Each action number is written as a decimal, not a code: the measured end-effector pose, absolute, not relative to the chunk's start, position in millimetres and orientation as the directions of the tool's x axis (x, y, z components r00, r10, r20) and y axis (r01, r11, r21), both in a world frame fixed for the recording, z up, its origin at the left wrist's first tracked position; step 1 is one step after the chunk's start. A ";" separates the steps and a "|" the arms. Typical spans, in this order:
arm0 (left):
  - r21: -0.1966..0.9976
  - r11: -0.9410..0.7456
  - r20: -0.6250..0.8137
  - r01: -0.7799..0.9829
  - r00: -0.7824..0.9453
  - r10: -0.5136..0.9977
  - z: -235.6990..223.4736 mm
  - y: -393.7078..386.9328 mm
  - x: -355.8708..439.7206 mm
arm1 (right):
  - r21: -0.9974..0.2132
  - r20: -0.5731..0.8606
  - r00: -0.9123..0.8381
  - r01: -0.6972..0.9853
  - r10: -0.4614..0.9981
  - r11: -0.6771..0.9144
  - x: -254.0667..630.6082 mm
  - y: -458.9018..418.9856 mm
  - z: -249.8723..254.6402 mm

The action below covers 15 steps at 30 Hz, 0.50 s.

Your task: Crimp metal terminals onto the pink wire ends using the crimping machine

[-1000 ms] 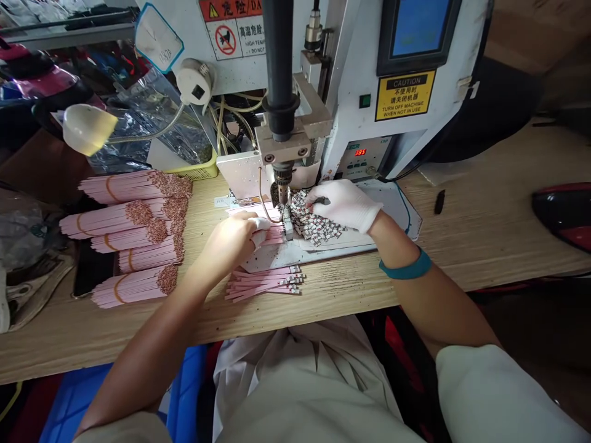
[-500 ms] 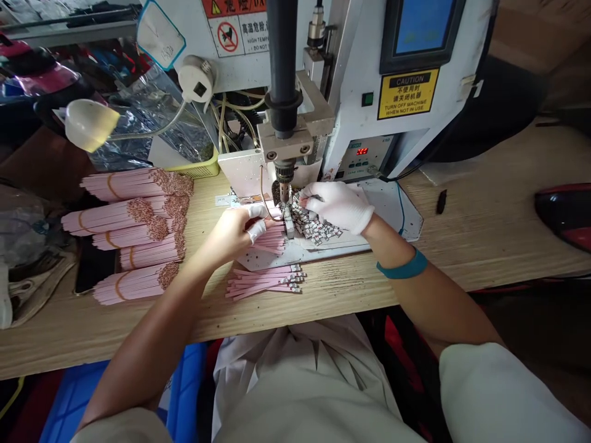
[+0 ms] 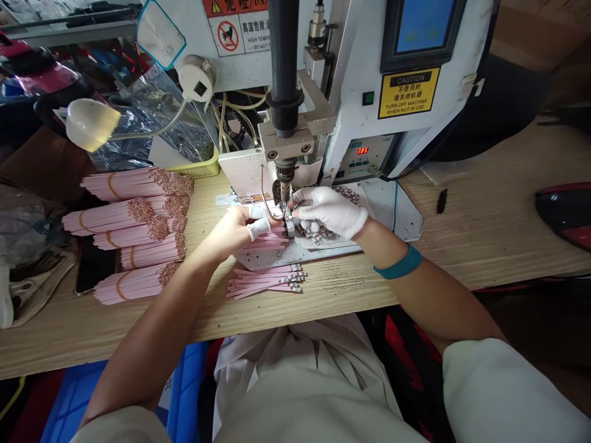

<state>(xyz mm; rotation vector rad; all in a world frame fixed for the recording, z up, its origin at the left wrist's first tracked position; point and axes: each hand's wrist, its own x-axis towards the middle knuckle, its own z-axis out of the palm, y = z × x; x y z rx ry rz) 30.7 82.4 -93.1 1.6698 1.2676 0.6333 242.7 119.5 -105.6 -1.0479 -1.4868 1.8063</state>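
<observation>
My left hand (image 3: 240,224), with white covers on two fingertips, pinches a thin pink strip (image 3: 272,229) and holds its end under the machine's press head (image 3: 284,184). From the right, my gloved right hand (image 3: 329,211) pinches a small metal piece against the same spot, over a pile of small metal pieces (image 3: 318,232). Loose pink strips (image 3: 268,240) lie on the machine's white plate (image 3: 397,209) under my left hand. A fan of pink strips with metal ends (image 3: 265,280) rests on the wooden bench in front of the plate.
Rubber-banded bundles of pink strips (image 3: 133,231) are stacked at the left of the bench (image 3: 484,234). A gooseneck lamp (image 3: 90,125) and a yellow basket (image 3: 198,167) stand behind them. The machine carries a caution label (image 3: 406,93), a red readout (image 3: 362,151) and a blue screen (image 3: 422,24).
My right hand has slid left off the metal pile to the press head. My left hand has shifted slightly up and right, bringing the strip end under the head.
</observation>
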 end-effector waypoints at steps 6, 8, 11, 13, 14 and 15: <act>0.926 0.044 -0.170 0.375 0.308 0.936 -96.8 84.6 30.7 | -0.969 -0.233 -0.523 0.056 0.820 -0.240 239.1 116.6 -102.4; 0.924 0.054 -0.179 0.379 0.304 0.936 -97.7 85.9 32.1 | -0.965 -0.248 -0.526 0.060 0.814 -0.255 239.0 116.0 -102.0; 0.892 0.005 -0.157 0.452 0.299 0.941 -98.3 87.7 35.5 | -0.967 -0.245 -0.522 0.070 0.817 -0.245 239.1 116.0 -102.9; 0.864 -0.042 -0.130 0.501 0.303 0.944 -98.3 88.2 37.9 | -0.970 -0.234 -0.519 0.072 0.822 -0.231 239.1 116.4 -104.1; 0.855 -0.055 -0.122 0.515 0.304 0.945 -98.2 88.3 38.8 | -0.971 -0.231 -0.517 0.070 0.824 -0.228 239.1 116.6 -104.7; 0.851 -0.061 -0.120 0.521 0.305 0.945 -98.1 88.2 39.4 | -0.971 -0.229 -0.516 0.069 0.825 -0.227 239.0 116.7 -105.1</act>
